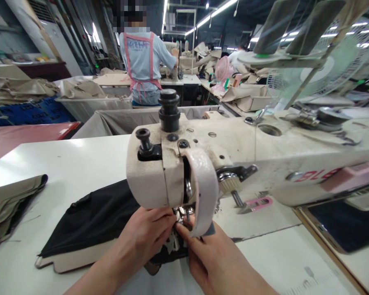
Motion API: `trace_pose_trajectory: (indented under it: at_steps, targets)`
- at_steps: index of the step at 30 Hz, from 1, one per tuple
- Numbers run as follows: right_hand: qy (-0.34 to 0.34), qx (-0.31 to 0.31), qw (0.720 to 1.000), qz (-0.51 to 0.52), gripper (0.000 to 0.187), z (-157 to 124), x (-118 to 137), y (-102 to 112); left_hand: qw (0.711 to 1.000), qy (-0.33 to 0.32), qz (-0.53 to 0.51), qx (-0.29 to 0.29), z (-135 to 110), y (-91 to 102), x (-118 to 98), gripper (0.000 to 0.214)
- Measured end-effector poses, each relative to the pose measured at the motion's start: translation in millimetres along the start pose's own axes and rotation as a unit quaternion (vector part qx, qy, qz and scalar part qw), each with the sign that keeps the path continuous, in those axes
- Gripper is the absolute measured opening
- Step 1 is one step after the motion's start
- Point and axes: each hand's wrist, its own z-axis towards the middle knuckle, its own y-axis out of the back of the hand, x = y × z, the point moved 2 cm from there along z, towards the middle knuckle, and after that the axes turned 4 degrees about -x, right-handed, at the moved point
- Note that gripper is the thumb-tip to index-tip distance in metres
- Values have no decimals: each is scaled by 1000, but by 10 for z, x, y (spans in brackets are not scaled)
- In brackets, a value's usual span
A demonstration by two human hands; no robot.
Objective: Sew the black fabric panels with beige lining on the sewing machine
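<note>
A white sewing machine stands across the table. Under its head, by the presser foot and needle, the fingertips of both my hands meet. My left hand comes in from the left with its fingers curled and pinched together. From the right, my right hand reaches in, thumb and index finger closed close to the foot. What lies between the fingertips is too small to make out. A black fabric piece with a beige edge runs under the machine head, partly behind my left forearm.
Folded beige and black fabric lies at the left. Pink-handled thread snips rest beside the machine's base, and a phone lies at the right. Thread cones and a fan stand behind. A co-worker works farther back.
</note>
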Motion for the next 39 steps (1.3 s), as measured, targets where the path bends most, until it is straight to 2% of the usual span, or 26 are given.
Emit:
trace_pose_trajectory:
  at_steps: [3, 9, 12, 18, 23, 31, 39]
  targets:
    - [-7, 0, 1000, 8, 56, -1, 14, 22, 999, 30, -26, 14, 17, 13, 7, 18]
    - [-35, 4, 999, 11, 58, 8, 5, 51, 998, 50, -33, -26, -8, 25, -5, 17]
    - [-31, 9, 999, 1, 59, 8, -14, 53, 998, 51, -32, -20, -9, 30, -21, 17]
    - [14, 12, 998, -57, 58, 45, -49, 39, 993, 93, -25, -76, 5, 18, -75, 17]
    - [17, -3, 996, -87, 62, 99, -31, 11, 989, 121, -4, -87, 0, -66, -23, 17]
    - [-26, -28, 998, -54, 31, 42, -31, 18, 978, 187, 36, -87, 59, -72, 80, 15]
    - [-7, -52, 997, -60, 46, 41, -22, 11, 974, 204, 45, -83, 89, -46, 60, 17]
